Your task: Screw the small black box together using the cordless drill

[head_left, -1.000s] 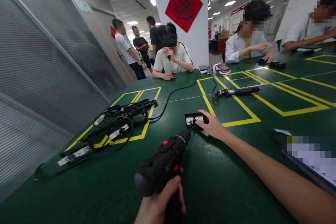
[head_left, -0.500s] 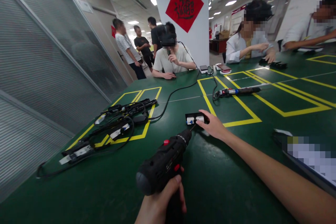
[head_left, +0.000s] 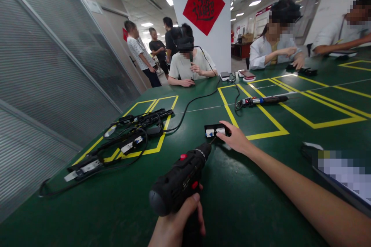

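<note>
A black cordless screwdriver (head_left: 181, 179) is gripped by its handle in the left hand (head_left: 176, 225), fingers wrapped tight, bit aimed at a small black fixture w/ white inserts (head_left: 216, 130) on the green counter (head_left: 246, 208). The fixture is pinned at its right edge by the right hand (head_left: 235, 139), fingertips pressed down on it. Fixture appears light, rigid, apt to slide; best steadied at its outer frame. Tool looks heavier, held at the handle. Cabled tools (head_left: 127, 139) lie at left; co-workers are seated opposite.
</note>
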Available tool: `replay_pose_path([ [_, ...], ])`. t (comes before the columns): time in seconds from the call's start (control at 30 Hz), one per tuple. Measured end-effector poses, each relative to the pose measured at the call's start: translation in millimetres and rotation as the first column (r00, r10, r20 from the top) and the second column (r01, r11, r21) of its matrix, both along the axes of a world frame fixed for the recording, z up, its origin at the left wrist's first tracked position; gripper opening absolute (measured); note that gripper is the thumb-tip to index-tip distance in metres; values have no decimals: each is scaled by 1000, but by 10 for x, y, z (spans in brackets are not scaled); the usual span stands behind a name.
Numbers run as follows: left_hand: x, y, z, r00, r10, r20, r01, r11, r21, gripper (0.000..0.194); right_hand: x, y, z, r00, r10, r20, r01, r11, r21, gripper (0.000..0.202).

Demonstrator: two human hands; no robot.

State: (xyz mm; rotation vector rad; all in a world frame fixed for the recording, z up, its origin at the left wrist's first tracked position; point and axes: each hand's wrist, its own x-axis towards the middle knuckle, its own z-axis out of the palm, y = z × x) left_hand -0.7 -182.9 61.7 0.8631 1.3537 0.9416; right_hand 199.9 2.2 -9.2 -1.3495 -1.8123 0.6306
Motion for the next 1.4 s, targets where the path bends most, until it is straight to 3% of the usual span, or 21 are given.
replay_pose_path([
  [0.83, -41, -3, 28, 998, -26, 63, 26, 1000, -1, 26, 4, 6, -20, 1000, 1, -2, -1, 1000, 23, 54],
  [1.4, -53, 21, -47, 999, -20, 50, 20, 1000, -7, 40, 2, 14, -27, 1000, 4, -16, -3, 998, 57, 52],
])
